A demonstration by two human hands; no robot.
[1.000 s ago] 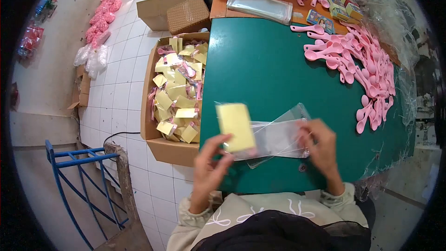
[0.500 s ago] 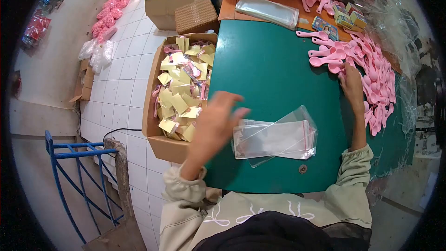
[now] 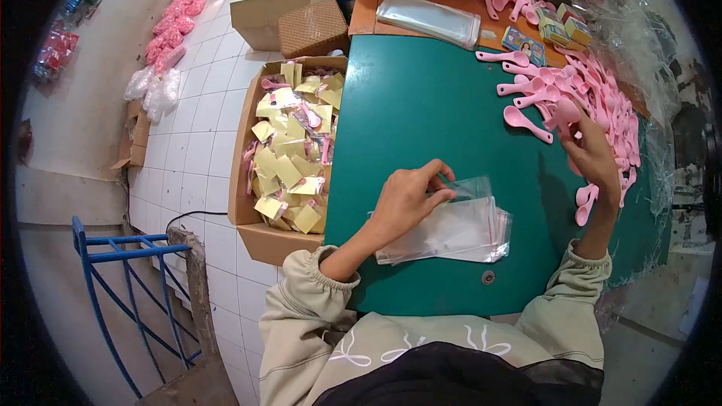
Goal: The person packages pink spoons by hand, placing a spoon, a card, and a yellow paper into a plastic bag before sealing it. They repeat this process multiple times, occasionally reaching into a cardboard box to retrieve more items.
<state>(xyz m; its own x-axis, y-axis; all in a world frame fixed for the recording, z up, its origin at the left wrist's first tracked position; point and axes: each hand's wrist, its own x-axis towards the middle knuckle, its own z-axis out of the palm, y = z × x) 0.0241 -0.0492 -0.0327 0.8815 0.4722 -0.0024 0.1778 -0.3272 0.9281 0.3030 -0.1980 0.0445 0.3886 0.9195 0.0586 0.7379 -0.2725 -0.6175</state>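
My left hand [image 3: 414, 199] is over a small stack of clear plastic bags [image 3: 451, 237] on the green table. Its thumb and forefinger are curled at the edge of the top clear plastic bag [image 3: 474, 188], which sticks out at an angle beyond the stack. In my right hand [image 3: 593, 152] is a pink measuring spoon [image 3: 565, 113], gripped by the fingers with its round bowl uppermost. That hand is at the near edge of a heap of pink spoons [image 3: 613, 116]. One loose spoon [image 3: 526, 123] lies just left of it.
An open carton [image 3: 244, 214] full of packed spoons with yellow cards stands left of the green table [image 3: 414, 105]. More clear bags [image 3: 429, 19] lie at the back, near small boxes [image 3: 556, 26]. A blue metal rack [image 3: 128, 248] stands lower left.
My left hand has moved right from beside the carton to the bag stack. My right hand has lifted a spoon from the heap and shifted slightly right and nearer. Some spoons have shifted.
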